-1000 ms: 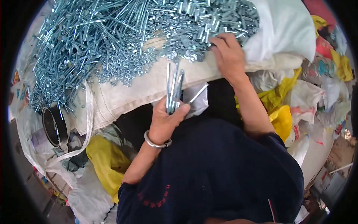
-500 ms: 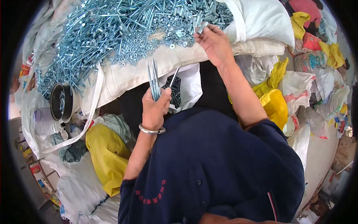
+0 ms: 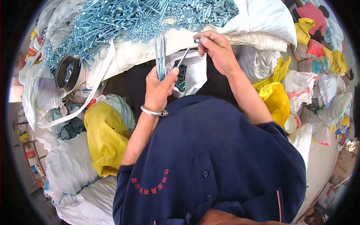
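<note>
My left hand is closed around a bundle of long, thin metal bolts that point up and away from me. One bolt leans out to the right under its thumb, apart from the others. Between the thumb and fingers of my right hand is a short metal sleeve, held just right of that bolt's tip without touching it. Below and between the hands stands an open white bag with dark metal pieces inside, partly hidden by my left hand.
A large heap of bolts, washers and sleeves covers the white cloth surface ahead. A dark round pot stands at its left edge. Yellow sacks and white bags crowd both sides.
My right hand has come away from the near edge of the heap, toward me, with the sleeve in its fingers. My left hand, still gripping the bolts, has shifted slightly right and farther away.
</note>
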Demonstrator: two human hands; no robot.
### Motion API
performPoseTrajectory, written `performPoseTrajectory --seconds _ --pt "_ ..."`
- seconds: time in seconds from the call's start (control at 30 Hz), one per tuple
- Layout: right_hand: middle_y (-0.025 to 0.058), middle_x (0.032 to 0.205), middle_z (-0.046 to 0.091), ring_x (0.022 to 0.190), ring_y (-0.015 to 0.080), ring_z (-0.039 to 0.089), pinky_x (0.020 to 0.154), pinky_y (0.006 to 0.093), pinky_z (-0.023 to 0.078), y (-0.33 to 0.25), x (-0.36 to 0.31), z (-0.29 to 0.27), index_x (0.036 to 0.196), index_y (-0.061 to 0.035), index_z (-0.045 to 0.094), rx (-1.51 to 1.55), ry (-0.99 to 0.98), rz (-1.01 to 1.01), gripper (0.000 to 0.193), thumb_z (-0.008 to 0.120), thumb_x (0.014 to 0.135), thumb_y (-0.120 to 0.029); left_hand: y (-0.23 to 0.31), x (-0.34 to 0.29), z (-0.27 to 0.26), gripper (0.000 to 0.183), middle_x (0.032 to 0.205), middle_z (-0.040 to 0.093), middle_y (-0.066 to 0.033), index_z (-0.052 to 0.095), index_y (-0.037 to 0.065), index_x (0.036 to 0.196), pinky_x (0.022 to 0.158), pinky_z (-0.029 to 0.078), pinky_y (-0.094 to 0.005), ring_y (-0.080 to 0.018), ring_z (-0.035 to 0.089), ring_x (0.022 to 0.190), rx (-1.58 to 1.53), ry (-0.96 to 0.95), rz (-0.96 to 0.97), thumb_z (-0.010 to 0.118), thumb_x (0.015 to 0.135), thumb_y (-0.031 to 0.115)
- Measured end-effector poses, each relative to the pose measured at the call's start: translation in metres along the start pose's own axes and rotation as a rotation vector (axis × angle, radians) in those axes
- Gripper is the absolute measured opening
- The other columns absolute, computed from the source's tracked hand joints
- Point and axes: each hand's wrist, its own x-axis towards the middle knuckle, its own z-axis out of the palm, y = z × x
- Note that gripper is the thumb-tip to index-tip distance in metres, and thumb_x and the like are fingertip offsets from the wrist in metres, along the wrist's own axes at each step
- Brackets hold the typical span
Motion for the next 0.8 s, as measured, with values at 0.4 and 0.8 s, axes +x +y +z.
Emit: performPoseTrajectory --seconds 0.4,0.8 --pt "-0.0021 0.076 0.054 0.069 0.0060 0.049 0.066 0.0208 0.040 -0.008 -0.009 0.010 0.105 0.0003 0.065 -0.429 -0.083 0.017 0.022 0.055 0.097 -0.018 -0.010 -0.002 -0.013 0.027 0.062 0.050 0.0061 0.055 0.007 0.077 0.049 0.035 -0.0196 -0.0013 0.041 0.054 0.319 0.084 0.128 0.078 0.083 0.022" --pt "-0.0028 0.070 0.052 0.064 0.0050 0.048 0.059 0.0216 0.040 0.008 0.008 0.010 0.099 -0.0004 0.065 -0.487 -0.166 0.121 0.023 0.056 0.095 -0.021 -0.017 0.011 -0.034 0.027 0.062 0.051 0.0061 0.056 0.006 0.078 0.049 0.036 -0.0197 -0.0022 0.043 0.054 0.261 0.072 0.019 0.078 0.082 0.021"
